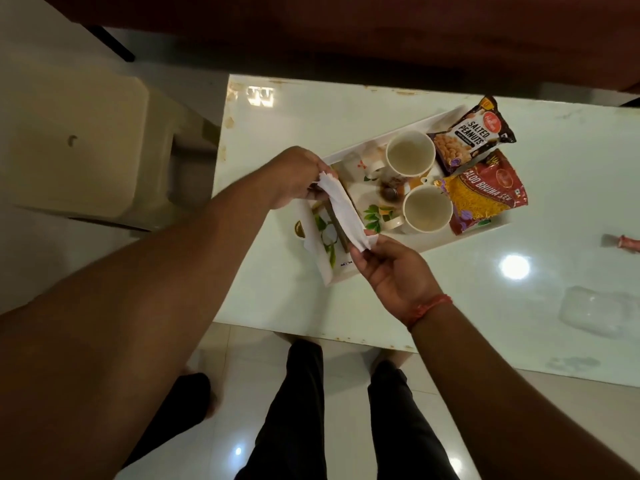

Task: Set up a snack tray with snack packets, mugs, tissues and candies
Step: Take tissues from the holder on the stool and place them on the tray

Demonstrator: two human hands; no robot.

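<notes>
From where I watched, the pale glossy desk (485,271) carried a white tray (391,251) set at an angle, and on it, from its far end, lay a salted-peanuts packet (472,136) and a red sev packet (485,199), then two empty mugs (410,153) side by side, with what looked like small wrapped candies (389,190) between their handles, though they were too small to be sure. The tissue (341,209) was the thing in hand: a thin white sheet, stretched in the air over the near end of the tray, above a flat printed pack (323,233) I took for the tissue pack. I judged the sheet nearly weightless, limp and easy to tear, so it wanted a light hold at its two ends rather than a pull through the middle. That was how it was held. The left hand (294,178) had its fingers (323,171) pressed together on the far end, which crumpled against them; the right hand (394,271) pinched the near end between thumb and fingers (360,252), the rest of the palm open below. The span between hung free, touching neither mug.
</notes>
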